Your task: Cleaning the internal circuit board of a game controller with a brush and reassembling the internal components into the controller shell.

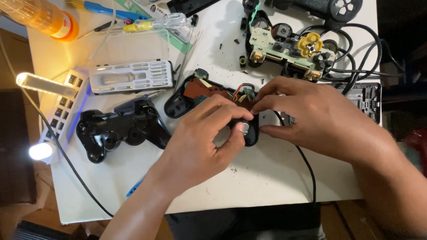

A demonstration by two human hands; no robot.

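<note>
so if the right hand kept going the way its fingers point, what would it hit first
Its fingers point left, so the right hand would almost at once meet the left hand over the opened controller half; their fingertips already look nearly touching, though depth is unclear.

Left hand (209, 133) and right hand (311, 115) pinch the opened black controller shell (187, 95) on the white table (267, 178).

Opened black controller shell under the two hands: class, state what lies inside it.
Inside the shell a brown circuit board and coloured wires show. The left hand and right hand cover its right half, so the rest is hidden.
</note>
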